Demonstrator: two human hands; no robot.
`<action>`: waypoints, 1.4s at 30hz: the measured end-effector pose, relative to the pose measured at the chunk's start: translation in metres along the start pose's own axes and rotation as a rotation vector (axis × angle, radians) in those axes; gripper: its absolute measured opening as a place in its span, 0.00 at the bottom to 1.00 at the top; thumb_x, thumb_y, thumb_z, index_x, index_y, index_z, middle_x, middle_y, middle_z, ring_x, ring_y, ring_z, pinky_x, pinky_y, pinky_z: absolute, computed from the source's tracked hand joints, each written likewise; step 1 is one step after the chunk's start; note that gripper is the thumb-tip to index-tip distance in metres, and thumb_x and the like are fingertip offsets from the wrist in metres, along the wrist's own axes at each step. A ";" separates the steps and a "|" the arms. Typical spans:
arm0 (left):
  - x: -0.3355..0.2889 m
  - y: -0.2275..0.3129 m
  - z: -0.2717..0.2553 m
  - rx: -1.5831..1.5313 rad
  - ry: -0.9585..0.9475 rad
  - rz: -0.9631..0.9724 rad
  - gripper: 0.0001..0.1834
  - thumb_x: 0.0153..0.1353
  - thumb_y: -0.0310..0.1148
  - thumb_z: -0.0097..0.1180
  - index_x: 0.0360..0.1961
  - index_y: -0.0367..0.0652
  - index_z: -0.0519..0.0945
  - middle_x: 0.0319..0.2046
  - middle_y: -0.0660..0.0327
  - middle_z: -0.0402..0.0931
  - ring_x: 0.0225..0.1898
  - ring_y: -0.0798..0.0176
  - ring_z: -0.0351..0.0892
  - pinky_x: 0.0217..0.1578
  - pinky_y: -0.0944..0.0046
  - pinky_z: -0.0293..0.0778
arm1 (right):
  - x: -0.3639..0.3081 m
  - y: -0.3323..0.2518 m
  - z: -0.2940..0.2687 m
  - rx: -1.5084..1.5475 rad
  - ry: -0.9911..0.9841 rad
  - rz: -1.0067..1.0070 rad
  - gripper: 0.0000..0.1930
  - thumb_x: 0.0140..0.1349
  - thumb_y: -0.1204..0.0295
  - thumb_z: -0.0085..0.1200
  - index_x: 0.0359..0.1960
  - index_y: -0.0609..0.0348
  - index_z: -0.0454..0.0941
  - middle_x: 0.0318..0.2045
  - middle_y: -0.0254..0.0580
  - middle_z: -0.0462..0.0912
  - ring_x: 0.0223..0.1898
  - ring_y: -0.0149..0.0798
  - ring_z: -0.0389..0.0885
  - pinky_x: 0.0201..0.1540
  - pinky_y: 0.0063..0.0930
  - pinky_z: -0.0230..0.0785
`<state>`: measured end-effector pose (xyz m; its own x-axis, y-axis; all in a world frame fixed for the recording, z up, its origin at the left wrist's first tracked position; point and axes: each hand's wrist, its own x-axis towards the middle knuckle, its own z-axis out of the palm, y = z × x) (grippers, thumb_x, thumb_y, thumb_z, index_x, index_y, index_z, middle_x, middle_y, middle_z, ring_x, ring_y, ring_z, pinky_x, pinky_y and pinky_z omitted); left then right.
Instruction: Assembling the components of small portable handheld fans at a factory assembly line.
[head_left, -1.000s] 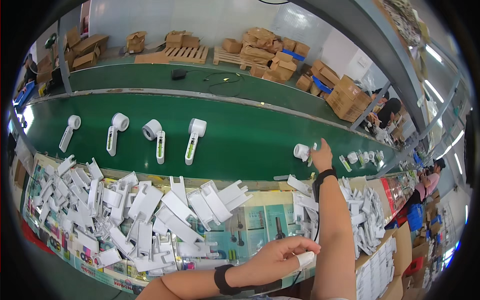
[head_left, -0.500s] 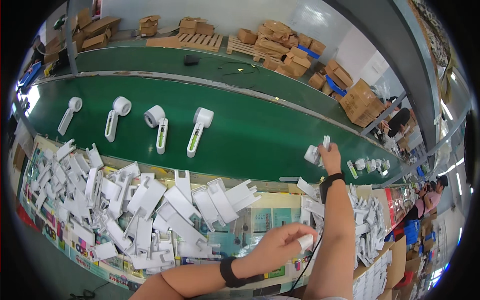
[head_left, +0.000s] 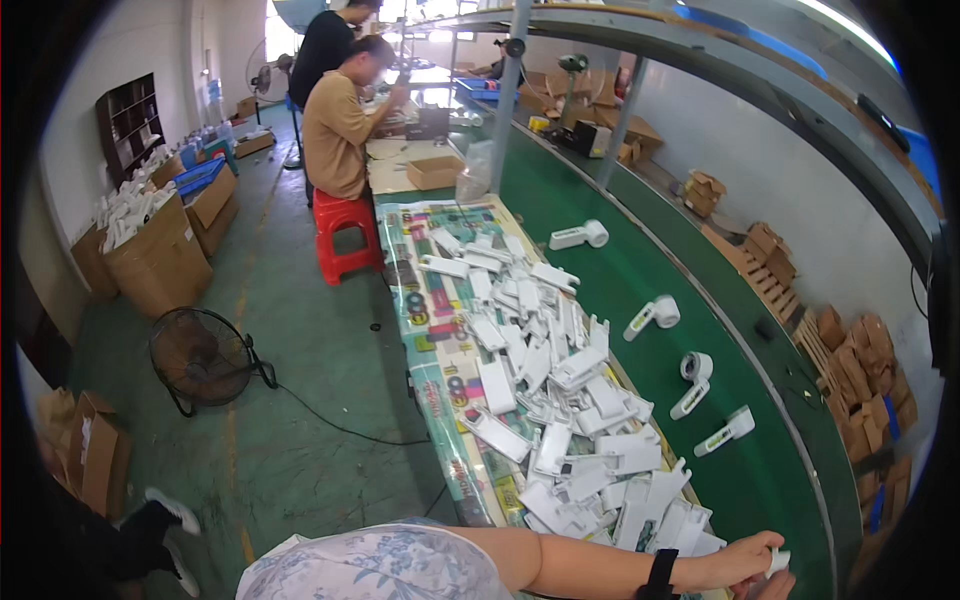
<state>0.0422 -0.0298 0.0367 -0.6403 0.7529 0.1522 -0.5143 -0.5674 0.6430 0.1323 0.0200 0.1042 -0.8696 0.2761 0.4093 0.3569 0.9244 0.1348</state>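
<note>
Table covering [head_left: 436,375] bore large block lettering and coloured graphics, partly hidden under heap of white plastic shells [head_left: 497,386]. Small white piece [head_left: 779,563] sat at fingertips of left hand [head_left: 735,565], near lower right of view; surface plain, markings too small to discern. Left fingers bent inward; grip on piece could not be told. Right hand [head_left: 775,588] just beside left, cut off by lower edge; finger state could not be told. Shells: elongated, notched ends. White round-headed units [head_left: 725,432] lay on green conveyor [head_left: 600,275], greenish strips visible in handles.
</note>
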 end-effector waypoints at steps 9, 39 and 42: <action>0.019 -0.032 -0.008 0.617 -0.021 0.204 0.19 0.56 0.34 0.46 0.46 0.31 0.67 0.24 0.53 0.77 0.21 0.61 0.78 0.18 0.63 0.75 | -0.020 0.006 0.025 -0.020 0.252 0.066 0.22 0.59 0.58 0.49 0.51 0.58 0.68 0.42 0.51 0.73 0.41 0.54 0.73 0.40 0.41 0.68; 0.024 0.017 -0.039 0.045 -0.308 -0.251 0.16 0.60 0.38 0.49 0.44 0.37 0.74 0.31 0.56 0.76 0.29 0.64 0.79 0.26 0.64 0.77 | -0.036 0.053 0.105 1.923 -0.160 0.232 0.36 0.43 0.69 0.62 0.57 0.55 0.59 0.44 0.33 0.68 0.45 0.33 0.71 0.48 0.31 0.69; 0.019 0.027 -0.054 0.381 -0.154 -0.232 0.17 0.61 0.37 0.49 0.46 0.35 0.71 0.37 0.56 0.75 0.33 0.64 0.79 0.31 0.66 0.77 | -0.022 0.047 0.091 0.548 0.351 0.078 0.37 0.37 0.81 0.60 0.55 0.58 0.63 0.45 0.48 0.69 0.51 0.53 0.66 0.57 0.44 0.57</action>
<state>-0.0148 -0.0487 0.0163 -0.4268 0.9022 0.0629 -0.3690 -0.2372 0.8987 0.1369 0.0812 0.0194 -0.6517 0.3316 0.6822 0.1082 0.9308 -0.3491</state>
